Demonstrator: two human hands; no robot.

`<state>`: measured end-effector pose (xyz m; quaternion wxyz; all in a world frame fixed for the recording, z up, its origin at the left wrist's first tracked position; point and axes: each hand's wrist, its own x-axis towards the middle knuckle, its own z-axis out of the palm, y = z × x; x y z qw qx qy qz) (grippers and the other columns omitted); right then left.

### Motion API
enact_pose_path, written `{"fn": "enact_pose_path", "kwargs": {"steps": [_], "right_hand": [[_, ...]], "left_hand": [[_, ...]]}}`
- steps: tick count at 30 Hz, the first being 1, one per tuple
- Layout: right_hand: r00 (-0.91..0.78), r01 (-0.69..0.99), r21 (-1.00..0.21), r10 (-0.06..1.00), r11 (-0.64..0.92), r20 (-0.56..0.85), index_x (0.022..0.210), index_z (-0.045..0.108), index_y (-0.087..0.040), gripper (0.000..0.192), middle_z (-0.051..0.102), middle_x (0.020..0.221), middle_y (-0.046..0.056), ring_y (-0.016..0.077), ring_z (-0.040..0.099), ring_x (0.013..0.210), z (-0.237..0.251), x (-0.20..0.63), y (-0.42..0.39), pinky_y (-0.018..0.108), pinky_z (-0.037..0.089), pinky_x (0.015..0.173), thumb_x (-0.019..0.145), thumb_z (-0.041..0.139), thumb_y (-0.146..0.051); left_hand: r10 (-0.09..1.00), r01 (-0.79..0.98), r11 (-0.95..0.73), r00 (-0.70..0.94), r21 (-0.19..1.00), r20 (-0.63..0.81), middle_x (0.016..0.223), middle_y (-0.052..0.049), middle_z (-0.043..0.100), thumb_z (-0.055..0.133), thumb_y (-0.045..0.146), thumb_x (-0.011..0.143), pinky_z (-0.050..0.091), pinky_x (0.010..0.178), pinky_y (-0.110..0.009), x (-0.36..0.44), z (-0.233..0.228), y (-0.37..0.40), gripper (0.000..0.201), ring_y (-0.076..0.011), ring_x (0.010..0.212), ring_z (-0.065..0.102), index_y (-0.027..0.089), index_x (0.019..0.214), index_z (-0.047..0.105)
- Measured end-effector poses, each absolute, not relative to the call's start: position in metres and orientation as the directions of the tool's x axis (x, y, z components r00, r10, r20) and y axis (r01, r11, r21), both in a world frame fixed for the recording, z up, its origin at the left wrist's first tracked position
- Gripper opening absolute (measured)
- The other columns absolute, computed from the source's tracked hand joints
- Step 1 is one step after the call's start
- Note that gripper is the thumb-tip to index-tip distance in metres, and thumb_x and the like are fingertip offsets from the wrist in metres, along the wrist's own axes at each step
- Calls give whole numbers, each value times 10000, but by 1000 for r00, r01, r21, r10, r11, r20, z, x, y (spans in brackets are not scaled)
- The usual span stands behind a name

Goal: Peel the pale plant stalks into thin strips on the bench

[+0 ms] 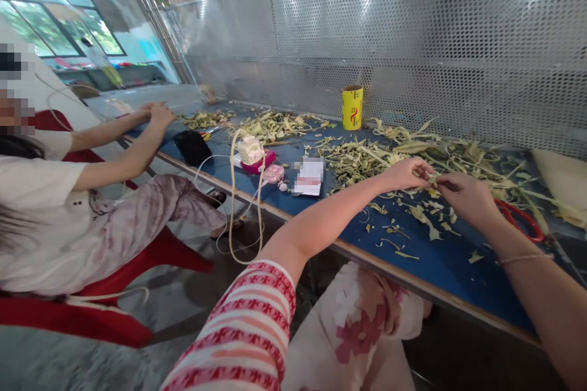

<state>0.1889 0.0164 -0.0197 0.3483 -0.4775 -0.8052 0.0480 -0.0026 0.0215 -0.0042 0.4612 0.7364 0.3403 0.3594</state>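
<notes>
My left hand (pixel 407 173) and my right hand (pixel 468 197) meet over the blue tabletop, fingertips almost touching. Both pinch a small piece of pale green plant material (pixel 432 179), perhaps a dried leaf or stalk; its exact kind is too small to tell. Just behind and to the left of my hands lies a heap of dry greenish plant pieces (pixel 355 162). Long pale leaf strips (pixel 415 137) spread behind them. Loose scraps (pixel 431 226) are scattered on the table below. Beside my right wrist rest red-handled scissors (pixel 527 223), partly covered by my arm.
A yellow cylinder (pixel 352 109) stands by the perforated metal panel (pixel 413 43). Toward the left lie a phone-like object (pixel 309 177), a pink case (pixel 274 174), a white charger with cables (pixel 250 149) and a black pouch (pixel 192 148). A co-worker (pixel 41 208) sits at left with hands over the table.
</notes>
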Motion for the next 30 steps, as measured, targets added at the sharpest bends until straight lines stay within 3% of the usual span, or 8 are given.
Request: {"fn": "enact_pose_path", "kwargs": {"steps": [5,9,15,20,23,27,30], "right_hand": [[-274,721,-428,792,544,545,774,689,-200,172,706,832,90,206,640,769,-17,188,13,334,504,741,732,565,-311],[-276,705,-428,774,566,570,787,693,-185,157,711,855,95,200,645,775,-12,186,7,327,515,739,743,574,-277],[-239,733,-422,783,533,574,775,696,-181,117,718,855,94,187,648,762,-9,185,6,311,516,727,745,586,-208],[-212,719,-438,770,540,601,765,696,-197,104,707,825,73,182,644,739,-8,187,6,328,516,734,741,600,-231],[-150,668,-527,789,525,595,759,698,-217,97,704,799,50,185,643,763,-8,184,4,334,517,745,730,609,-243],[-36,465,-745,851,478,523,816,685,-196,161,708,788,40,173,643,724,-11,181,7,327,527,718,727,630,-319],[-1,379,-797,862,469,507,806,670,-191,187,705,763,32,169,644,713,-12,182,9,321,529,714,704,656,-347]], "left_hand": [[838,135,-215,533,967,112,852,-25,553,675,114,681,466,684,-294,1,-10,23,265,-95,698,541,135,890,513],[818,121,-265,553,957,157,797,-15,535,655,134,707,444,657,-305,2,-12,23,201,-99,652,525,133,860,525],[802,115,-279,574,953,165,795,-35,583,637,167,760,442,679,-308,4,-12,21,247,-117,679,549,117,992,570],[875,142,-232,462,962,143,794,-50,639,647,156,763,461,703,-295,8,-13,23,254,-104,652,569,98,1002,585],[905,132,-255,382,958,188,855,-76,678,708,185,709,473,785,-303,8,-14,26,292,-124,744,613,93,971,615],[905,72,-286,350,956,244,898,-85,702,726,209,683,476,828,-293,7,-16,29,316,-135,826,637,93,960,629],[899,77,-296,359,952,251,906,-90,708,709,213,698,480,817,-283,5,-16,27,285,-125,816,635,95,950,646]]}}
